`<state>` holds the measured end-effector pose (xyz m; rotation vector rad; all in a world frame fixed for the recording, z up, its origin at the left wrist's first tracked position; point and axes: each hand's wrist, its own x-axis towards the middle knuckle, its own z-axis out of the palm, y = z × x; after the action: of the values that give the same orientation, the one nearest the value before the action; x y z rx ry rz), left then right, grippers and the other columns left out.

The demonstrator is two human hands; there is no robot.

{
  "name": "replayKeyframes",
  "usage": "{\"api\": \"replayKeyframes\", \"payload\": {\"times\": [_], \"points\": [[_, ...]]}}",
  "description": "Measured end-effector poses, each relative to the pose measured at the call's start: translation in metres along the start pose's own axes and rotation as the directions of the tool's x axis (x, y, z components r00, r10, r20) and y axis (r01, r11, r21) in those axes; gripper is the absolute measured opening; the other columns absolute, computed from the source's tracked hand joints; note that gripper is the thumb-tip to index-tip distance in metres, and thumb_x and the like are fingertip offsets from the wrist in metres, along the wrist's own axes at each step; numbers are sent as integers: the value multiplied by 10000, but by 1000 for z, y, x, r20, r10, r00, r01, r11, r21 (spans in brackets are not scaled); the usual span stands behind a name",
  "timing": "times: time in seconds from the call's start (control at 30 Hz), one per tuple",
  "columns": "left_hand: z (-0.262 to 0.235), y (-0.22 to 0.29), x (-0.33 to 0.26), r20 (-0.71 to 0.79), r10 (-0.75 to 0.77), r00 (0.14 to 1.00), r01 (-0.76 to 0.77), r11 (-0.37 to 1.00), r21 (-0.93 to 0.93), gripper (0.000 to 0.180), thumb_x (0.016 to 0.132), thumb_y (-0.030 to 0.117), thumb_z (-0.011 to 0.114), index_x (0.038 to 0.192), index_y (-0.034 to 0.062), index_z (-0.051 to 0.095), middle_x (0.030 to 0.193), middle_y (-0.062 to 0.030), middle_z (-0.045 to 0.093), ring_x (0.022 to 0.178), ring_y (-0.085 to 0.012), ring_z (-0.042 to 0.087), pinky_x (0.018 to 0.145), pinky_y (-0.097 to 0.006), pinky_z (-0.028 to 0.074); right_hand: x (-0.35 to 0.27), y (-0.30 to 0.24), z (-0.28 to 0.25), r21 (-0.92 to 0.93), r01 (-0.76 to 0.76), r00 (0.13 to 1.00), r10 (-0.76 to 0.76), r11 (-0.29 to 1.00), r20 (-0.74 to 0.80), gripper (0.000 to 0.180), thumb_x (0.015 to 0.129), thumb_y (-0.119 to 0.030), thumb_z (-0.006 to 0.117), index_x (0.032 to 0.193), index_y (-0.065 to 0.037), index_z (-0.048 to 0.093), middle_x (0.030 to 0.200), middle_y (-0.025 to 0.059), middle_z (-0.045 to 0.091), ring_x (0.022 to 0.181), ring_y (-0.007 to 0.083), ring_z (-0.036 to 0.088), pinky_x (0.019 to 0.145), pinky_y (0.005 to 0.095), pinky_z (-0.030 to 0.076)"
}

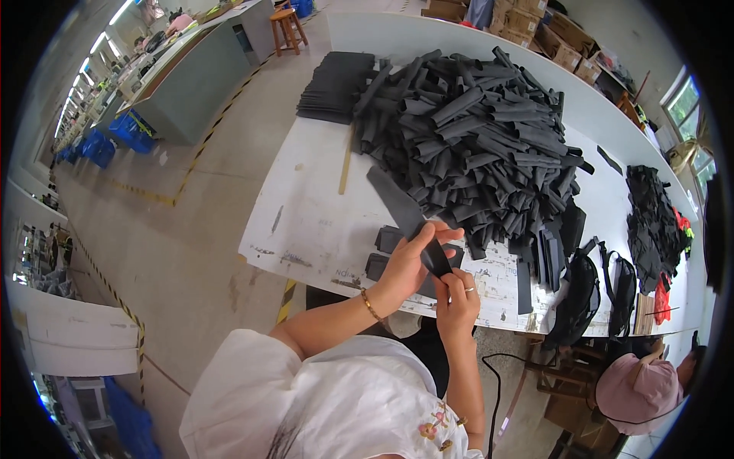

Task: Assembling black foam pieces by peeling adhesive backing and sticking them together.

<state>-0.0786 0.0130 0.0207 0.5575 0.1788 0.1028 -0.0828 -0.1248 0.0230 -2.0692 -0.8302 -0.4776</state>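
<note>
A long dark grey fabric strip (395,200) is held up between my two hands over the front of the white table (317,218). My left hand (410,264) grips it partway along, and its far end reaches out beyond the fingers. At the near end, my right hand (457,300), with a ring on one finger, pinches the strip. Under and beside my left hand lie several flat dark pieces (376,265). Beyond my hands rises a big heap of curled dark strips (474,138). A neat stack of flat dark pieces (334,86) stands at the heap's left.
A thin wooden stick (346,164) lies left of the heap. Black bags (579,294) and another dark pile (654,222) are to the right. A co-worker in pink (638,390) sits at lower right. A raised white board (459,42) edges the table's back.
</note>
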Motion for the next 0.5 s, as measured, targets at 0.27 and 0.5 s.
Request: {"api": "replayKeyframes", "payload": {"times": [0.27,0.5], "points": [[4,-4,-8,40,1,999,-1,1000,-2,281,1032,309,474,1110,60,580,1176,-140,657,1200,-236,565,999,-377,456,2,5,8,96,4,999,-1,995,-33,149,785,73,690,880,-4,607,903,135,623,712,308,609,598,365,484],[-5,-10,-14,13,-110,994,110,994,6,244,1014,258,519,1122,49,585,1151,-148,657,1174,-280,585,993,-431,476,6,6,15,128,-29,999,24,991,43,138,790,39,700,885,-6,610,907,135,624,750,313,621,624,389,505]]}}
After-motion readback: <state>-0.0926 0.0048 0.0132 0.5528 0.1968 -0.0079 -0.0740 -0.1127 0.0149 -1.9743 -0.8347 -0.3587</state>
